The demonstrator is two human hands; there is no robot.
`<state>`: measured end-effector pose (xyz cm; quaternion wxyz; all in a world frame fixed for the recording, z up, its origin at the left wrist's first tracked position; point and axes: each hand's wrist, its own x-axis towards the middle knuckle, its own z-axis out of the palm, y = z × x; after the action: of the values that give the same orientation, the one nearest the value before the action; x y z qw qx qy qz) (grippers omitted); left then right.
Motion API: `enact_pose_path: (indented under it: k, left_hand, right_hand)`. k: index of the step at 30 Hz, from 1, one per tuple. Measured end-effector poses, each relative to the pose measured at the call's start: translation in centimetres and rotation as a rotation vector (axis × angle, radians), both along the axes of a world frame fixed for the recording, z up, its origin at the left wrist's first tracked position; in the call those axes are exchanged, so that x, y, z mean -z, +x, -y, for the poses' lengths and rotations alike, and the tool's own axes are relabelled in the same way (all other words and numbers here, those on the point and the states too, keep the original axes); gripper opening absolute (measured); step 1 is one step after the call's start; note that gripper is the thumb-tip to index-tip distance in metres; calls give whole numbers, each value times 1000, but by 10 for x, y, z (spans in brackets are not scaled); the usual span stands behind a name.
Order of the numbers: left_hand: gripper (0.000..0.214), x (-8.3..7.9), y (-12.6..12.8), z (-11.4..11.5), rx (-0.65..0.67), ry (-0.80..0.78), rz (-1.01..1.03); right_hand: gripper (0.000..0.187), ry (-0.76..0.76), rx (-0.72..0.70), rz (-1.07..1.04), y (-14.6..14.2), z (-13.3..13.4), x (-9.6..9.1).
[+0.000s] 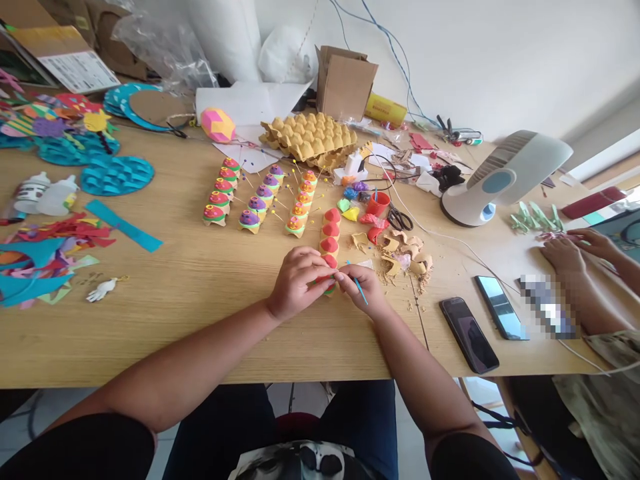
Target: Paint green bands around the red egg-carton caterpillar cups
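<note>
A strip of egg-carton cups with red modelling-clay caps [330,230] lies on the table in front of me, and green shows at its near end. My left hand [301,283] is closed over that near end, its fingertips pinched together; what is between them is hidden. My right hand [364,288] meets it from the right, fingertips touching the left ones, and grips a thin blue stick [361,292]. Farther back stand three decorated strips: red-capped [218,199], purple-capped [257,201] and orange-capped [302,203], with pin-like feelers sticking out.
Torn carton scraps [407,253] lie right of the strip, near scissors [400,219], a red cup [379,203] and clay lumps [351,213]. Egg trays [310,137] are behind. A white fan [500,177] and phones [470,335] stand to the right, beside another person's hands [565,257].
</note>
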<state>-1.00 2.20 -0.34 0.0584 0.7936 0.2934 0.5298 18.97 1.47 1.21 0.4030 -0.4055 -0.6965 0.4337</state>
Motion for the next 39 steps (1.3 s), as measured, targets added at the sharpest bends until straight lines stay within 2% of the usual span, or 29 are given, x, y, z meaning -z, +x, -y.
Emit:
enact_pose_path:
  k: [5,12,16,27,31,34,39]
  left_hand:
    - [10,0,-1,-2,5,-12,13]
    - [11,0,-1,-3,-12,-29,-11]
    - [17,2,-2,-5,-36,-57,-41]
    - [16,1,-4,-8,-56,-84,-93]
    - [11,2,-5,-11,-27,-33,-52]
    - [10,1,-6,-11,-30,-55,-79]
    - [19,1,-4,-10,-23,-116,-60]
  right_hand:
    - [57,27,-17,25,2,-2,0]
    - [46,-80,-7,-80,-1,-1,2]
    - [46,-63,-2,-112,-2,-3,2]
    - [55,48,19,24,-1,-6,2]
    - [53,30,0,-6,-1,-9,5]
    - [51,8,-7,-44,-3,-10,8]
    - [53,8,88,-47,-4,-10,10]
